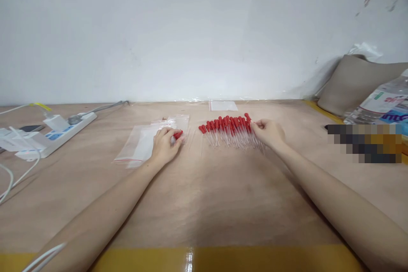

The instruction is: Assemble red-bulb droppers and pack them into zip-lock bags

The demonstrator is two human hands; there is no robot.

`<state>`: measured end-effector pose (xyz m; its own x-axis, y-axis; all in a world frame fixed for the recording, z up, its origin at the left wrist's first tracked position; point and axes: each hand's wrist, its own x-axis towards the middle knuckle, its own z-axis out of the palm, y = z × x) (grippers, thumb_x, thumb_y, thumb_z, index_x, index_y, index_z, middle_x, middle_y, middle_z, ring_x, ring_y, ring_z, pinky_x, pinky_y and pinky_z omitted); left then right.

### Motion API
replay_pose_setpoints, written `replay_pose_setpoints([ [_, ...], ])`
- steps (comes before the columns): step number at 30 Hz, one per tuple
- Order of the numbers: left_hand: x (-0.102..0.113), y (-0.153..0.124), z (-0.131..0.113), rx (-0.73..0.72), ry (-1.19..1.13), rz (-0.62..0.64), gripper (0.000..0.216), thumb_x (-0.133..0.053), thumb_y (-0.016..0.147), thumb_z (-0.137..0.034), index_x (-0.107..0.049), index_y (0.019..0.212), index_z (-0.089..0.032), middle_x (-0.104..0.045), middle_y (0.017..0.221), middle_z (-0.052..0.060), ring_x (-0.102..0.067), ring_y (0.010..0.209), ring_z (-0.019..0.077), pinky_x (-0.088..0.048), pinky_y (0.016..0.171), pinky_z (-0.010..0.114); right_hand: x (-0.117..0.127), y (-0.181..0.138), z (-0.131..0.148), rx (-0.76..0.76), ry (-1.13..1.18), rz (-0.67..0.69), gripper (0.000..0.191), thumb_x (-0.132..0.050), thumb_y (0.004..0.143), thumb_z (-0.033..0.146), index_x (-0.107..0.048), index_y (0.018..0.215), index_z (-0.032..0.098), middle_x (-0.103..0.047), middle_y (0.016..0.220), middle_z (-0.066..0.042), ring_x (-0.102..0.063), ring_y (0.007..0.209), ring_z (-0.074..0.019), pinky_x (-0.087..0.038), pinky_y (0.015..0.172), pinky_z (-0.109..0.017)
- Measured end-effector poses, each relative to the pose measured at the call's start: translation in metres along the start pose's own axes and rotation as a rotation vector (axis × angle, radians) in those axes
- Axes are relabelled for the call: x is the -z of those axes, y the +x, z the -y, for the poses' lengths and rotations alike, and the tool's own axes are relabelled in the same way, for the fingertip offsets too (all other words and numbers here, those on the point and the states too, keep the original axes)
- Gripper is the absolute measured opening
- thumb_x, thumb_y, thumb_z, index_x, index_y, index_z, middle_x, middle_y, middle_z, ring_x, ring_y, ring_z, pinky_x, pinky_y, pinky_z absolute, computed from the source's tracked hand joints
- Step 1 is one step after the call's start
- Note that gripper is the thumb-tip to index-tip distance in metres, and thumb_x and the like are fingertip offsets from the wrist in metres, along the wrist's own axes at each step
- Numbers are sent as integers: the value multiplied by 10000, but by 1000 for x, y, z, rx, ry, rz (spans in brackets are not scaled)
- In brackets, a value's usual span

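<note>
A row of several glass droppers with red rubber bulbs lies on the wooden table. My right hand is closed in a pinch on a dropper at the right end of that row. My left hand is curled round one or more red-bulbed droppers, resting on a clear plastic zip bag with a red seal line. More clear bags lie just behind it.
A white power strip with plugged chargers and white cables sits at the far left. A small clear bag lies by the wall. A grey cushion and a plastic water bottle are at the right. Yellow tape edges the table front.
</note>
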<state>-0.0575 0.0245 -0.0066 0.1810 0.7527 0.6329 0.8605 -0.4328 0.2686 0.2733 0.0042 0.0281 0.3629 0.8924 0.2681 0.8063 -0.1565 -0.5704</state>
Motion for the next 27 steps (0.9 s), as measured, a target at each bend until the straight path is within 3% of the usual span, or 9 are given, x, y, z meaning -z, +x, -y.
replay_pose_setpoints([
  [4, -4, -2, 1, 7, -12, 66, 268, -571, 745, -345, -616, 970, -208, -552, 947, 50, -501, 916, 213, -396, 854, 375, -3, 6, -8, -68, -104, 8, 269, -489, 731, 425, -639, 762, 204, -653, 725, -45, -587, 695, -205, -347, 540, -265],
  [10, -4, -2, 1, 19, -25, 116, 293, -560, 747, -351, -600, 1002, -211, -549, 978, 55, -508, 937, 219, -409, 857, 375, -16, 3, -7, -26, -157, 23, 291, -481, 736, 445, -625, 836, 213, -658, 821, -56, -593, 762, -228, -370, 595, -290],
  [16, -2, -1, -3, 62, 4, 98, 341, -581, 720, -383, -599, 1005, -197, -538, 925, 57, -511, 914, 218, -415, 851, 368, -12, -5, -2, 72, -167, -27, 252, -471, 755, 388, -608, 847, 197, -649, 779, -50, -582, 707, -197, -359, 647, -298],
  [19, 0, -2, -6, 75, -2, 78, 310, -582, 713, -399, -601, 941, -189, -523, 875, 50, -520, 882, 205, -429, 820, 338, -15, -21, 19, 267, -181, -29, 209, -444, 777, 331, -605, 807, 201, -645, 712, -24, -575, 678, -176, -320, 754, -334],
  [23, 3, -2, -10, 86, 13, 125, 233, -542, 740, -401, -565, 851, -198, -530, 836, 29, -542, 746, 171, -449, 701, 298, -31, -47, 64, 510, -193, 160, 239, -397, 813, 308, -597, 734, 205, -653, 701, -6, -569, 641, -150, -279, 779, -344],
  [27, 6, -3, -11, 38, 56, 191, 184, -506, 768, -352, -534, 875, -206, -553, 793, 12, -547, 692, 162, -439, 659, 282, -55, -59, 106, 530, -327, 227, 291, -408, 809, 371, -608, 751, 167, -666, 760, -80, -594, 730, -214, -280, 756, -375],
])
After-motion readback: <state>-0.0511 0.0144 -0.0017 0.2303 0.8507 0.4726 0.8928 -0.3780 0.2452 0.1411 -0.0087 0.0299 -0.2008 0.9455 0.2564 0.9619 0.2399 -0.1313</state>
